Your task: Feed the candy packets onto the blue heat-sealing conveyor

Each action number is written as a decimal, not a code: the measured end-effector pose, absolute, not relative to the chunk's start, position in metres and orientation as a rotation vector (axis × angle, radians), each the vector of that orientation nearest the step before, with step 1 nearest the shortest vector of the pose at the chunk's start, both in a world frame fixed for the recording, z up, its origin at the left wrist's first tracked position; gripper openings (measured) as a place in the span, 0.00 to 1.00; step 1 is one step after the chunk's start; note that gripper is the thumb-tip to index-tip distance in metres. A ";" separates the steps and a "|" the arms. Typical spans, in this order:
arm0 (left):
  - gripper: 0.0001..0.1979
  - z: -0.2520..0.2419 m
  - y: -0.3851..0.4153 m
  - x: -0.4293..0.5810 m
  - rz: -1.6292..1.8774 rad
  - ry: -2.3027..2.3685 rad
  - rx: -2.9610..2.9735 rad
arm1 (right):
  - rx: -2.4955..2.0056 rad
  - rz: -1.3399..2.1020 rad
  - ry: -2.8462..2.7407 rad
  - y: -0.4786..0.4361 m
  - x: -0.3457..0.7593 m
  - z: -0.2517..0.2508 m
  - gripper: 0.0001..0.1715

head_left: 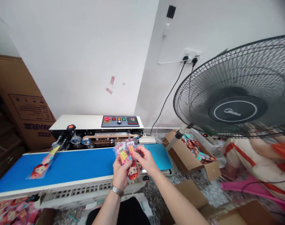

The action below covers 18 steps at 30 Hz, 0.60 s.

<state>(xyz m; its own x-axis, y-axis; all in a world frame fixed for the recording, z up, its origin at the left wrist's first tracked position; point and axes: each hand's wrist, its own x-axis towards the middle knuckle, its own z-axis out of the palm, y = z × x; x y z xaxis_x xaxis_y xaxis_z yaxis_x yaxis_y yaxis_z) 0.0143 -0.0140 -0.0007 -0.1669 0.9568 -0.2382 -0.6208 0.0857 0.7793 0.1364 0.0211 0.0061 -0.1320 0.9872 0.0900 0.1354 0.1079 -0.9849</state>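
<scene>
My left hand (pixel 121 172), with a metal watch on the wrist, is closed on a clear plastic packet (pixel 121 153) that has a yellow and pink top. A second, similar packet (pixel 131 147) overlaps it, and the fingers of my right hand (pixel 145 158) pinch it. A red-haired cartoon face (pixel 132 172) shows at the lower end of the packets. Both hands are just in front of the blue conveyor belt (pixel 86 165) of a band sealer (pixel 86 122). Another packet (pixel 42 165) with such a face lies on the belt's left part, its top end near the sealer's rollers.
A large black fan (pixel 236 109) stands at the right. Below it, an open carton (pixel 177 153) holds many colourful packets. Another box of packets (pixel 11 212) sits at lower left. A person (pixel 247 156) sits on a pink stool (pixel 245 186) at far right.
</scene>
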 end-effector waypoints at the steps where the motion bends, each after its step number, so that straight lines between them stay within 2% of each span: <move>1: 0.24 -0.002 -0.014 0.015 1.478 0.937 0.489 | -1.187 1.130 -1.425 0.020 0.138 0.006 0.15; 8: 0.21 -0.012 -0.012 0.011 1.412 0.989 0.525 | -1.620 0.809 -1.223 0.050 0.183 -0.024 0.18; 15: 0.25 -0.012 -0.009 0.011 1.429 1.021 0.536 | -1.793 0.754 -1.336 0.069 0.176 -0.032 0.14; 18: 0.25 -0.010 -0.009 0.010 1.426 0.981 0.530 | -1.729 0.686 -1.378 0.064 0.162 -0.021 0.22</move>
